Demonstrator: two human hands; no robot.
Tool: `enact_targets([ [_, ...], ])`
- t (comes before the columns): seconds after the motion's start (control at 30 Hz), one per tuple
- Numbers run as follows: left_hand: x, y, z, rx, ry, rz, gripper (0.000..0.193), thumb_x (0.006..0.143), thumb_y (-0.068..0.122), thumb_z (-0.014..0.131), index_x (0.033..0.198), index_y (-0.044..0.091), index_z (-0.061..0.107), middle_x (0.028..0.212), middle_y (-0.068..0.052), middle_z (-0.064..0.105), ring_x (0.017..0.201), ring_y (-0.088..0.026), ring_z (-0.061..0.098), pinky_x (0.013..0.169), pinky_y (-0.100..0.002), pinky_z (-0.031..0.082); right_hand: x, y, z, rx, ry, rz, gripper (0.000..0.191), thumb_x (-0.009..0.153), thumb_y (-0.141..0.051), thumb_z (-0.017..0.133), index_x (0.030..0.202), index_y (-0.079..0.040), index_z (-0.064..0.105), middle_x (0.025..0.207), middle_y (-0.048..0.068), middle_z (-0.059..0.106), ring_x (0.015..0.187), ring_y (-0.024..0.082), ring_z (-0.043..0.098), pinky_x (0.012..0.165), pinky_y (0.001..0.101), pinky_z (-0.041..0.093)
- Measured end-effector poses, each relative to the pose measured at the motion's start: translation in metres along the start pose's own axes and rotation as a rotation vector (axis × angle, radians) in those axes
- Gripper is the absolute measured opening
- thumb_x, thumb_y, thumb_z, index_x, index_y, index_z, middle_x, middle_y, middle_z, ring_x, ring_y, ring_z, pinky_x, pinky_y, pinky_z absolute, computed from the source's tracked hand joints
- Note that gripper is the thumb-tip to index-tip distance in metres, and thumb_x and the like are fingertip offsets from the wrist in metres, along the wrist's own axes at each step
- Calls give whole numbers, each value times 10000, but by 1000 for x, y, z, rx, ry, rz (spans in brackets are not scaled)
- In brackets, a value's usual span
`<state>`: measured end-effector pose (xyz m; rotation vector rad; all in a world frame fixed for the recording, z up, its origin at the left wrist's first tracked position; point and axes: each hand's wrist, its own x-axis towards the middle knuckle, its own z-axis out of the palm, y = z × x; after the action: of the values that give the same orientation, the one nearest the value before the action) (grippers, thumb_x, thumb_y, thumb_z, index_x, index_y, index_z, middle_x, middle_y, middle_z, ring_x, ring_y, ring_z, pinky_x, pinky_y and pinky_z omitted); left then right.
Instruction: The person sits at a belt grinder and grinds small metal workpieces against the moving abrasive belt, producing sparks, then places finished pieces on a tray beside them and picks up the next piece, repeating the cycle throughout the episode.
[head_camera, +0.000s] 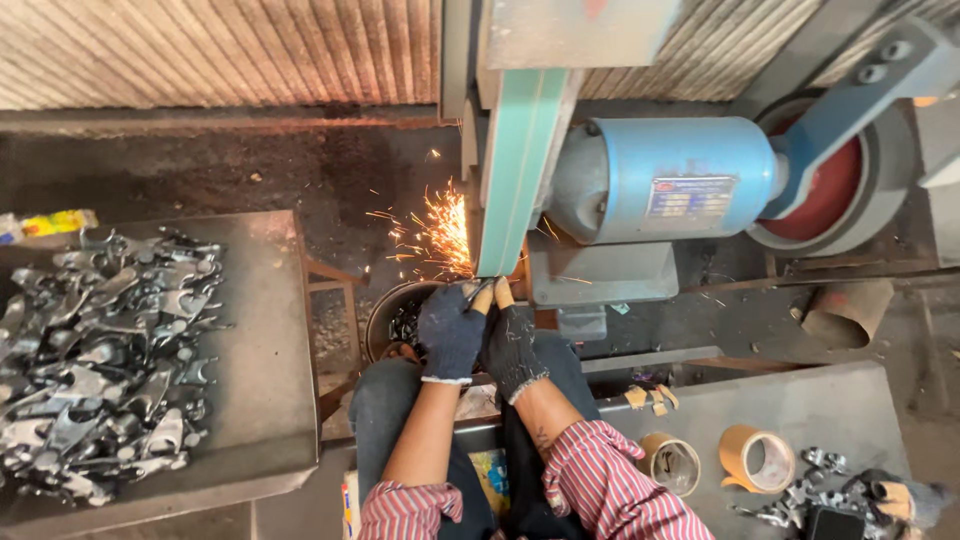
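Observation:
Both my hands wear dark knit gloves and meet at the lower end of a green grinding belt (520, 150). My left hand (450, 330) and my right hand (512, 345) together pinch a small metal part (472, 288) against the belt. Orange sparks (435, 232) fly off to the left of the contact point. The part is mostly hidden by my fingers. My sleeves are red-and-white striped.
A blue motor (665, 180) with a red wheel (830, 195) drives the belt. A dark round bucket (395, 315) sits below the sparks. A metal tray (265, 330) on my left holds several grey metal parts (100, 360). Two tape rolls (755, 458) lie at right.

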<state>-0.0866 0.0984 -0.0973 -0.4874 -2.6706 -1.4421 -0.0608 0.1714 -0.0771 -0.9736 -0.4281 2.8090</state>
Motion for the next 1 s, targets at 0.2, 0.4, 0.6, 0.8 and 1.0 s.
enact_targets([
  [0.2, -15, 9, 11, -1125, 4, -418, 273, 921, 226, 764, 1093, 26, 699, 1030, -42, 731, 896, -139, 683, 798, -327, 569, -19, -37, -8, -1083, -3, -354, 318, 986, -302, 678, 1126, -18, 707, 967, 80, 750, 877, 146, 667, 770, 308, 534],
  [0.4, -21, 13, 21, -1538, 65, -929, 306, 980, 313, 633, 1176, 85, 689, 979, -51, 710, 850, -154, 631, 741, -312, 522, -7, -49, -1, -1371, -33, -426, 302, 945, -275, 681, 1053, -1, 748, 910, 57, 780, 833, 104, 700, 765, 269, 549],
  [0.6, -9, 5, 23, -956, 88, -429, 214, 993, 185, 662, 1108, 11, 710, 1023, -44, 730, 924, -98, 655, 806, -279, 547, 6, -49, -12, -1180, -59, -282, 282, 978, -242, 710, 1056, 27, 740, 901, 81, 719, 797, 112, 617, 690, 285, 499],
  [0.8, 3, -1, 28, -644, 132, -266, 176, 969, 120, 686, 1063, -24, 724, 967, -91, 741, 866, -151, 675, 773, -310, 549, 12, -52, -23, -949, -84, -217, 285, 989, -216, 661, 1127, 28, 709, 987, 57, 737, 880, 118, 674, 793, 302, 558],
  [1.0, 4, 2, 38, -498, 214, -174, 185, 963, 146, 697, 1053, -12, 732, 933, -153, 749, 813, -243, 720, 747, -359, 561, 9, -57, -25, -803, -124, -213, 314, 1014, -186, 635, 1212, 55, 675, 1099, 77, 730, 976, 142, 681, 882, 311, 557],
])
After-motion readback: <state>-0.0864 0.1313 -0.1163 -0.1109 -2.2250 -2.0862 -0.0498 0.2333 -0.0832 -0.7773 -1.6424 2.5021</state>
